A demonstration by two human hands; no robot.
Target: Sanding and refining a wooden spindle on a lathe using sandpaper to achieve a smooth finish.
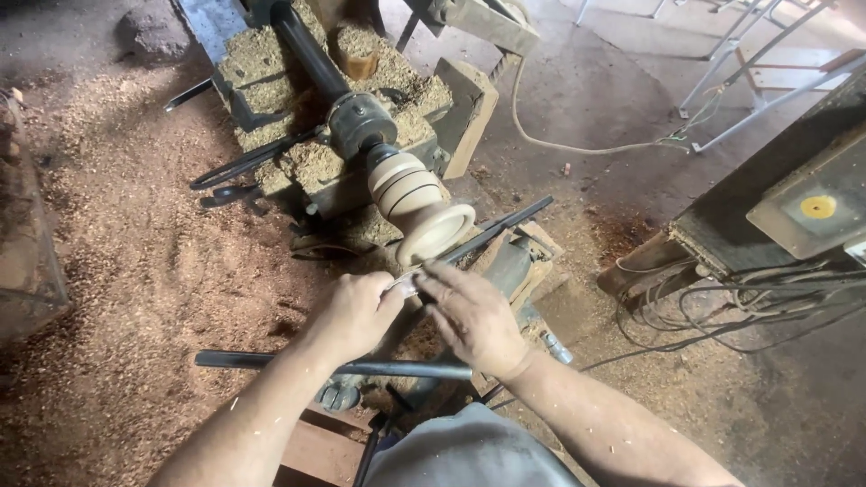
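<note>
Sawdust-strewn floor (135, 271) surrounds the lathe. Head view: my left hand (356, 311) and right hand (474, 316) both grip a long dark metal chisel (492, 230) laid against the pale turned wooden piece (419, 203) mounted on the lathe.

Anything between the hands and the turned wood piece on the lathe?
Nothing visible. The left hand and right hand meet on a dark tool just below the pale turned wood piece, with only the tool spanning the gap.

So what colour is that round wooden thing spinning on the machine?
The turned wooden piece is pale cream with dark ring lines, seen best in the head view.
</note>
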